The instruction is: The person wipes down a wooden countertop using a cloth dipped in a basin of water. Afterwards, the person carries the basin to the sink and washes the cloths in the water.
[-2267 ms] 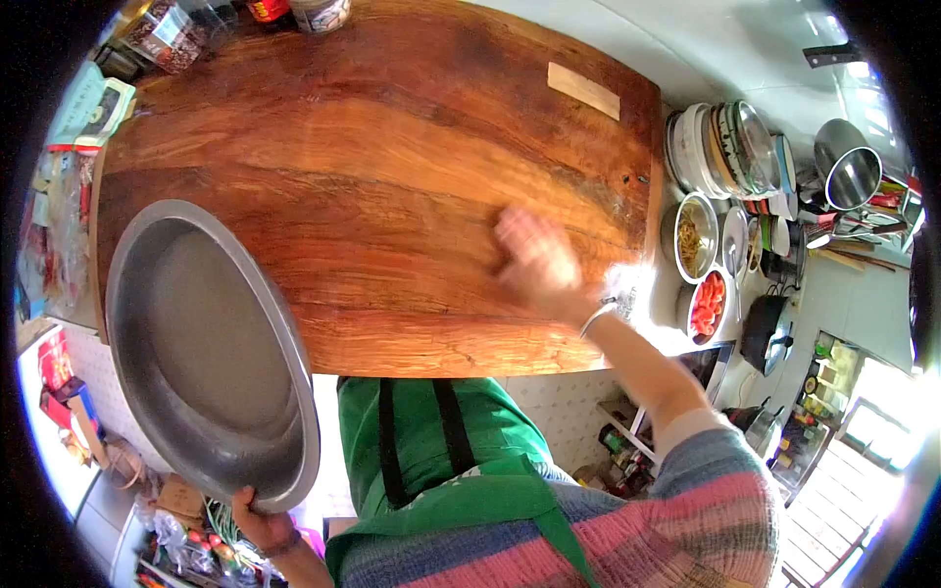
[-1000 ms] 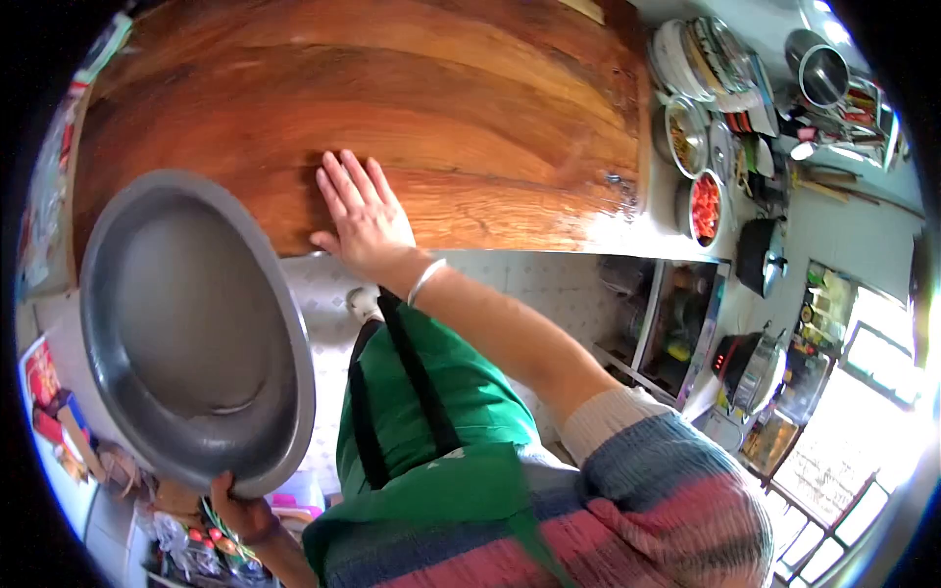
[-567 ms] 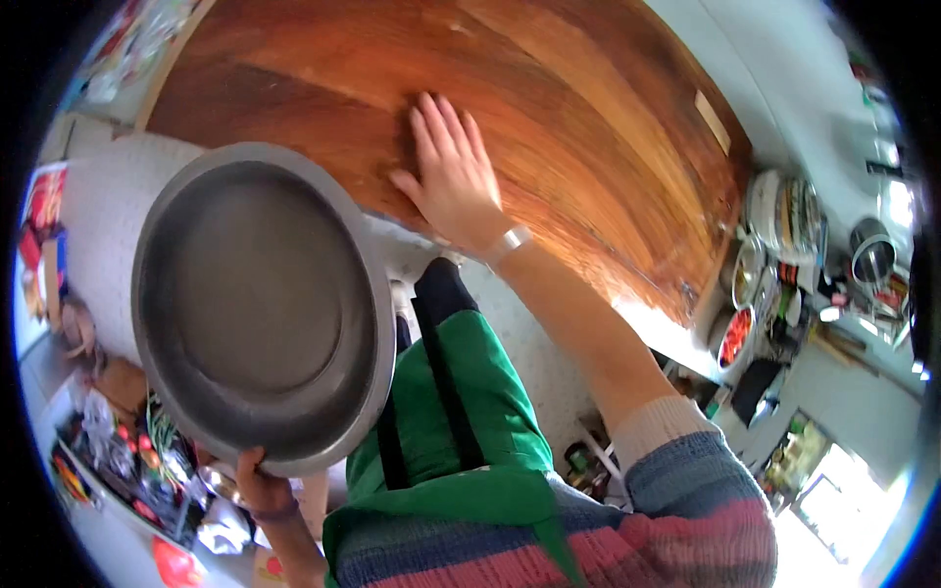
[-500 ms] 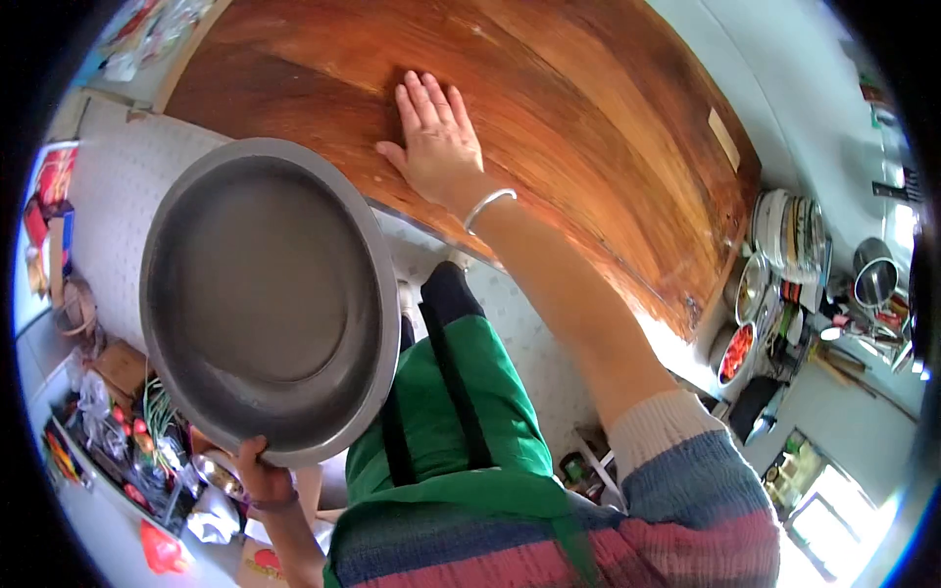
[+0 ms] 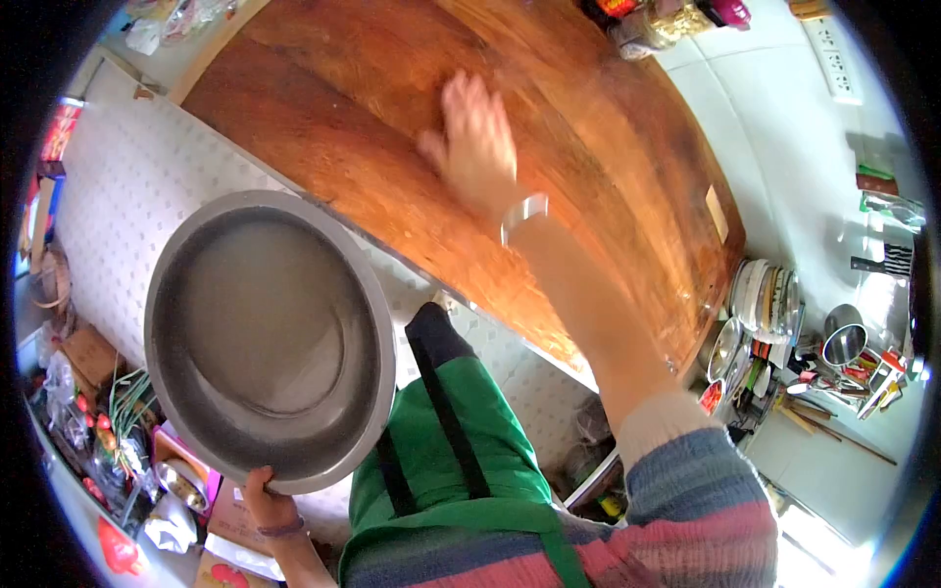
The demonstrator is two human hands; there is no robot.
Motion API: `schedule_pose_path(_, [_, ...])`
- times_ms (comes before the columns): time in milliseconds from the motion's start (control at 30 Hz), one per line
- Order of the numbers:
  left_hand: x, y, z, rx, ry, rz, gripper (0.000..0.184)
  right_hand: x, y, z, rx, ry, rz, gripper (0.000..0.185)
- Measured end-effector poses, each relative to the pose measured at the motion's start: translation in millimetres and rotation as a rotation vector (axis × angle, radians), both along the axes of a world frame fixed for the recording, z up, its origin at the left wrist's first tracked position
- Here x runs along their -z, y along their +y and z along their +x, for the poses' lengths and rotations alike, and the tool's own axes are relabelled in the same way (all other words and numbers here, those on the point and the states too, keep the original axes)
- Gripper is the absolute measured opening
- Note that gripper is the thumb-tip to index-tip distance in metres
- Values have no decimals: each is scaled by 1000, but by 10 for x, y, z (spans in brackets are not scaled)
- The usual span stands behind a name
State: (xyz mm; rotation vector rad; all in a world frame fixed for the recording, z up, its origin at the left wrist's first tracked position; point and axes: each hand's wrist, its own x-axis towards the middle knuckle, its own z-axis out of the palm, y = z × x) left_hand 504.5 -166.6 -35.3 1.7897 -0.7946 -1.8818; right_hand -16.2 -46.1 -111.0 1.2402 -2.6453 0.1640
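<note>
A large grey metal basin [image 5: 270, 323] is gripped at its lower rim by my left hand [image 5: 268, 505], with the thumb over the edge. The basin is held tilted beside the wooden board's front edge, its inside facing up, and nothing solid shows in it. My right hand [image 5: 475, 142], blurred by motion, is over the reddish-brown wooden board [image 5: 608, 176] with its fingers spread and holds nothing. Whether the palm touches the wood is hard to tell.
Stacked plates [image 5: 765, 299], metal bowls [image 5: 724, 350] and utensils stand at the right. Jars and packets [image 5: 667, 22] line the board's far edge. At lower left are vegetables [image 5: 123, 412], bags and cardboard boxes [image 5: 90, 358]. A thin wooden strip [image 5: 717, 214] lies on the board.
The view has turned, with more floor and the far jars showing. My right hand has slid across the board, away from its front edge. My left hand still holds the basin.
</note>
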Motion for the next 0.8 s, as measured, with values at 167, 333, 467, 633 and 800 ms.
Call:
schedule_pose_path(167, [51,-13,1,-17,56,48,46,-141,1346,136,187,-220,337,79])
schedule_pose_path(333, [-104,158,-285,-100,4,8,47,-184,-306,-1123,194,-298,-81,65])
schedule_pose_path(467, [82,172,14,-105,10,38,53,-139,-520,32,-317,-115,62,70])
schedule_pose_path(633, [305,276,294,-181,54,115,54,-300,668,-138,-127,-174,331,62])
schedule_pose_path(800, [349,459,308,-164,-11,93,55,-38,-917,-1123,-10,-109,9,59])
